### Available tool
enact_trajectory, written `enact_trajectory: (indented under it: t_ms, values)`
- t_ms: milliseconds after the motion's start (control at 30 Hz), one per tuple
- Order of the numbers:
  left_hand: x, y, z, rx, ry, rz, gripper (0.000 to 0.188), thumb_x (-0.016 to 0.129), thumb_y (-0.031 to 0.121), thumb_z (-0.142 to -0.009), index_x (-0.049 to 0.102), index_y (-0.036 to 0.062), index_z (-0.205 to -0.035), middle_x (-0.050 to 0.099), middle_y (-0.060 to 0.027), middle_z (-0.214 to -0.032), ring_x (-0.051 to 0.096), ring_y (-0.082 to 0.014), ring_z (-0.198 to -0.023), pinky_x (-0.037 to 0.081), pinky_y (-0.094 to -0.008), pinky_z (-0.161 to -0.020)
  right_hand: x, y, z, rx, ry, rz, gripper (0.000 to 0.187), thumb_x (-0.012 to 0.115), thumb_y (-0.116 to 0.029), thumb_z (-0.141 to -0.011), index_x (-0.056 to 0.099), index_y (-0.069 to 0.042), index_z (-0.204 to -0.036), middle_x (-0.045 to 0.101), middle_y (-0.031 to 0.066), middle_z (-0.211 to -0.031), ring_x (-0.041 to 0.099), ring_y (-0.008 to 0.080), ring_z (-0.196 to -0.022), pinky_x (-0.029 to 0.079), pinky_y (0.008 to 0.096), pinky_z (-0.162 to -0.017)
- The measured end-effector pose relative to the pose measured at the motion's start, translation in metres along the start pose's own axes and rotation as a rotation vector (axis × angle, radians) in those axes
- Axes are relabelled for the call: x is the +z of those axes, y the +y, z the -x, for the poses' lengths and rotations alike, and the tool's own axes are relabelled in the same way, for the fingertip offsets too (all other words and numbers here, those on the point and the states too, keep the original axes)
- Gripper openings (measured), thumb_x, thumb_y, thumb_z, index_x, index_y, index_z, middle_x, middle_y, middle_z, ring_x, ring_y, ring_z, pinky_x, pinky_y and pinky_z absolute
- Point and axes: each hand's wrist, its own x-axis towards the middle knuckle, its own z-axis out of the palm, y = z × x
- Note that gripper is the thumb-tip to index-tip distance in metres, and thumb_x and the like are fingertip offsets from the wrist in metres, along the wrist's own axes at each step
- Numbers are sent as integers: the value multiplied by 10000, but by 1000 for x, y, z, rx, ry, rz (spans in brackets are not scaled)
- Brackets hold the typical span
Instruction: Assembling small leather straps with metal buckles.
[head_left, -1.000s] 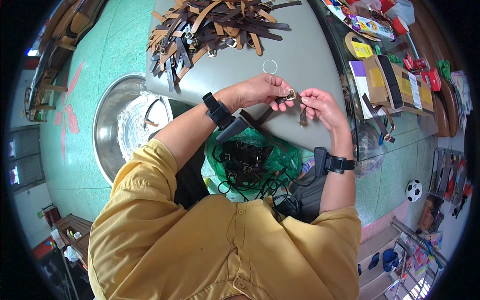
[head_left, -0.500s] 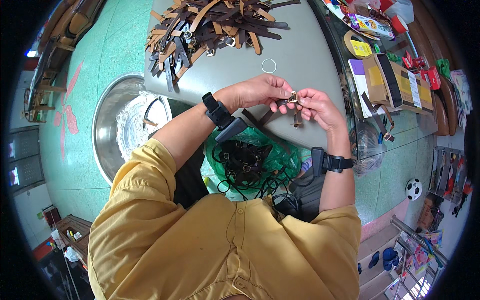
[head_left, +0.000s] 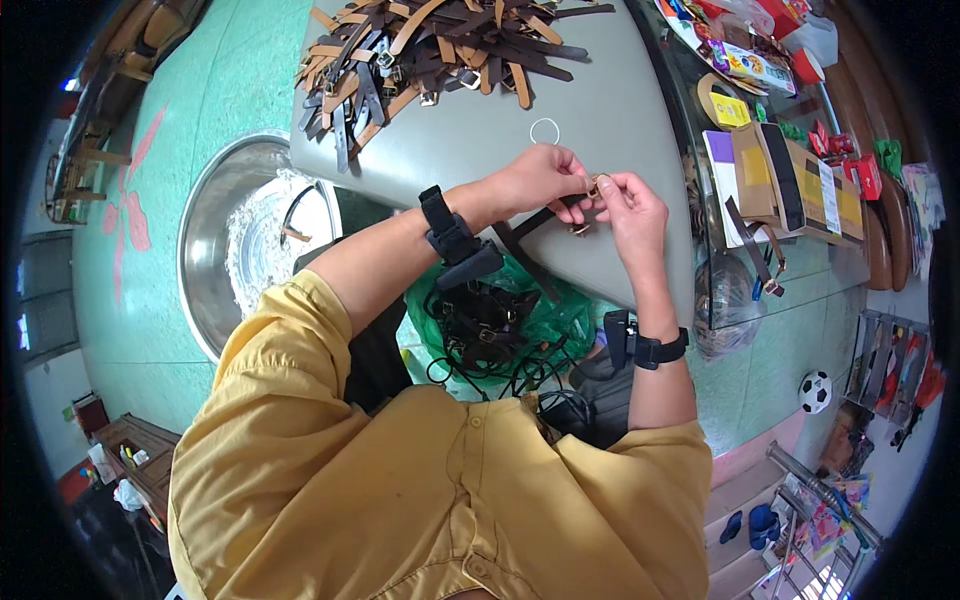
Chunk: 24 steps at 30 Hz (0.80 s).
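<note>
Over the near right part of the grey tabletop (head_left: 480, 150), my hands meet at a dark brown leather strap (head_left: 532, 222). My left hand (head_left: 540, 185) is closed on the strap, its thumb and finger near a small gold-coloured buckle (head_left: 597, 187). From the other side my right hand (head_left: 636, 205) pinches at the buckle end, and the fingers partly hide how strap and buckle are joined. The strap's loose part hangs toward me over the table edge. A large pile of brown and black buckled straps (head_left: 430, 60) lies at the far side. A thin pale ring (head_left: 545, 131) sits beyond my left hand.
Below the table edge, a green plastic bag (head_left: 565, 325) holds dark buckled straps (head_left: 485, 325). A metal basin (head_left: 200, 285) with one strap inside stands at left. At right, a glass-topped table (head_left: 715, 290) carries a cardboard box (head_left: 815, 190) and a hanging strap (head_left: 758, 250).
Both hands stay together on the strap and buckle; the right hand has shifted slightly left and tilted the buckle. The whole view has moved a little.
</note>
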Motion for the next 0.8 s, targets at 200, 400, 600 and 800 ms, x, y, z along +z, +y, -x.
enact_trajectory:
  t_ms: [200, 400, 600, 800]
  values:
    - [2, 3, -2, 2, 20, 38, 135, 530, 66, -873, 523, -68, -876, 617, -135, -749, 631, -174, -598, 539, -251, -534, 5, 0, 1, -147, 266, -34, 164, 554, -140, -892, 569, 24, -892, 605, 54, -774, 586, 100, -626, 504, 243, -545]
    - [4, 1, -3, -38, 2, -21, 145, 550, 102, -881, 518, -37, -907, 629, -111, -768, 632, -165, -611, 516, -244, -537, 2, 4, 0, -111, 252, -134, 174, 488, -144, -928, 498, 29, -944, 584, 78, -758, 594, 116, -626, 507, 237, -526]
    - [2, 1, -4, -24, 4, -72, 138, 567, 96, -866, 531, -37, -870, 631, -110, -754, 634, -161, -609, 515, -240, -514, 3, 3, 2, -105, 239, -151, 178, 486, -156, -931, 491, 22, -940, 584, 75, -763, 600, 120, -621, 511, 240, -530]
    - [1, 1, -3, -29, 18, -97, 124, 583, 79, -852, 543, -38, -842, 636, -116, -743, 635, -158, -602, 515, -234, -500, 5, 3, 4, -109, 242, -125, 174, 489, -160, -930, 499, 14, -929, 589, 74, -766, 597, 112, -623, 509, 240, -531]
